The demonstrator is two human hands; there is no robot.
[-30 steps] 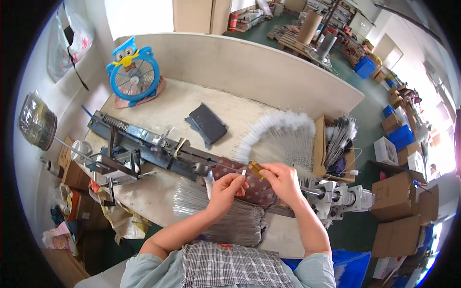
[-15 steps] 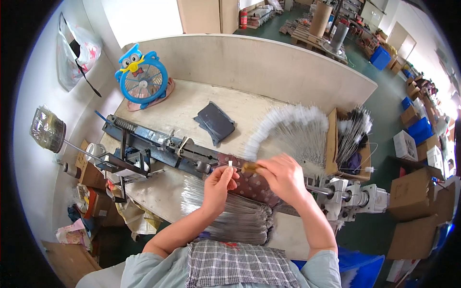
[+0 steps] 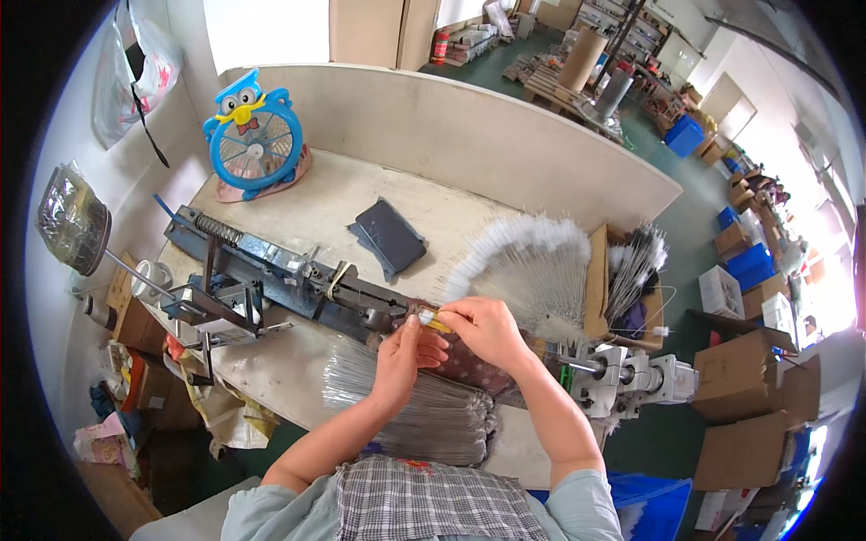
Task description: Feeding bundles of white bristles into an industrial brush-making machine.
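Observation:
My left hand (image 3: 408, 362) pinches a small white piece (image 3: 426, 316) between thumb and fingertips. Close beside it, my right hand (image 3: 485, 334) is closed on a small yellow-brown piece (image 3: 440, 324), whose kind I cannot make out. The two pieces meet or nearly meet in front of a dark red dotted cloth (image 3: 469, 368). Below the hands lies a thick bundle of thin silvery wires (image 3: 428, 419). Past the right hand, thin wires with white tufted ends (image 3: 523, 248) are spread in a fan on the table.
A long metal bench machine (image 3: 280, 270) crosses the table, with a motor-like shaft assembly (image 3: 631, 379) on the right. A dark flat pad (image 3: 390, 236) and a blue fan (image 3: 255, 149) stand farther back. A cardboard box (image 3: 599, 279) holds more wires.
My right hand has come left, bringing the yellow-brown piece up to the white piece in my left hand. The whole view has shifted slightly.

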